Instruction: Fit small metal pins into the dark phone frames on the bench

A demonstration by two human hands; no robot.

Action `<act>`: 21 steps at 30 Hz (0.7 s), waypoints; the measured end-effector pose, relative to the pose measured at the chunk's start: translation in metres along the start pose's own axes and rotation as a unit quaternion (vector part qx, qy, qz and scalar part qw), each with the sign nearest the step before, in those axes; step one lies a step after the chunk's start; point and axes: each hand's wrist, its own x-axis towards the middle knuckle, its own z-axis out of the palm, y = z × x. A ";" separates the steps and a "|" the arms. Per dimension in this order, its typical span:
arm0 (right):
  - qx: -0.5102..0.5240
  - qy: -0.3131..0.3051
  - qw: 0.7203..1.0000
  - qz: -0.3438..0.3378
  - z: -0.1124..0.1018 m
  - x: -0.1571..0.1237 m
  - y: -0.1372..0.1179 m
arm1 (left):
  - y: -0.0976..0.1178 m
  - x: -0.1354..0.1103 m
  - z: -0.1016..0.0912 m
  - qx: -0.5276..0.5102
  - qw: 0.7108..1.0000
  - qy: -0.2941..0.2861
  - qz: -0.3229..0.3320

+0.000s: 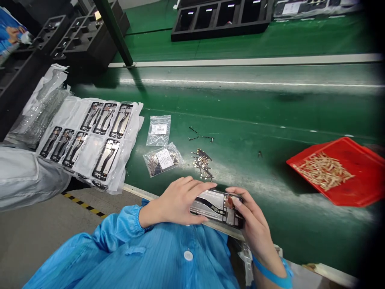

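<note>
Phone mid-frame (215,207) held in both hands, lying roughly level, over the near edge of the green bench belt (255,116). Left hand (177,200) at the frame's left end, not spread: fingers (198,188) curved over the far edge, thumb (195,218) along the near edge, gripping it. Right hand (255,222) wrapped round the right end, fingers (249,202) curled over the far edge, thumb (237,202) pressed on the face beside a small copper-coloured piece (229,202). Blue wrist strap (269,272) on right wrist; blue striped smock (150,257) on the person.

Just beyond the frame, close to the left fingertips but not visibly touching, a loose heap of small gold-and-dark metal parts (202,163). Farther beyond it, a few thin dark strips (201,136). Beyond and left of the frame, two labelled zip bags, one holding similar metal parts (162,159), the other flatter with contents hard to tell (158,130). Farther left of the frame, a white plastic sheet (90,140) with rows of similar mid-frames. Well right of the frame, a tilted red tray (357,168) heaped with slim pale parts (323,170). Black compartment trays (221,18) well beyond the frame.
</note>
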 end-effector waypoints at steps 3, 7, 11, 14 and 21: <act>-0.091 0.004 0.990 -0.109 -0.007 0.004 -0.001 | -0.003 0.001 -0.004 0.005 1.000 -0.009 0.001; -0.148 0.011 0.960 -0.237 -0.008 0.008 -0.008 | -0.005 0.002 -0.012 -0.002 0.999 -0.027 0.021; -0.210 0.021 0.922 -0.325 -0.007 0.010 -0.012 | -0.004 0.004 -0.015 -0.018 0.999 0.002 0.030; -0.233 0.011 0.901 -0.366 -0.006 0.013 -0.010 | -0.005 0.004 -0.008 -0.025 0.998 0.054 -0.010; -0.193 -0.020 0.903 -0.382 0.004 0.018 -0.007 | -0.019 0.008 0.016 -0.083 0.970 0.225 -0.027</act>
